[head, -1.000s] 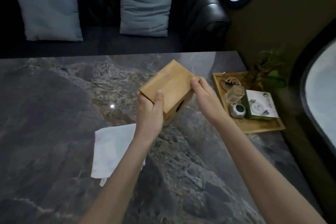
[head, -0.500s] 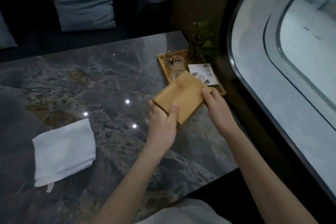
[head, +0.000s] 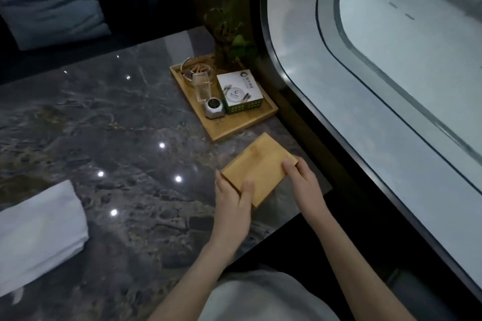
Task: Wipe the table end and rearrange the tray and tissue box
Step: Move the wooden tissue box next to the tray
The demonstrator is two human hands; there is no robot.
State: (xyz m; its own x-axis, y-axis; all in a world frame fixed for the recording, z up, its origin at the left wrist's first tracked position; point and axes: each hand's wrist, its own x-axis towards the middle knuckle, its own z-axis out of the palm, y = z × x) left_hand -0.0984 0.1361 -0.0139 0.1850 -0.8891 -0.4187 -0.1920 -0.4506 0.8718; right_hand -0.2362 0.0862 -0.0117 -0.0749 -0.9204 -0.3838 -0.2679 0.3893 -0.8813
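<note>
Marble table (head: 117, 117); tissue box (head: 257, 167) seemingly resting, near tray (head: 234, 126) | both hands' fingers (head: 246, 187) clasp its ends

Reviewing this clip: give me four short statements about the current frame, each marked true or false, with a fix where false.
1. Both hands, left hand and right hand, hold the wooden tissue box. True.
2. The tissue box sits inside the wooden tray. False: it is on the table, nearer the person than the tray.
3. The white cloth lies on the table, untouched. True.
4. The tray is bare. False: it carries a white and green box and small items.
</note>
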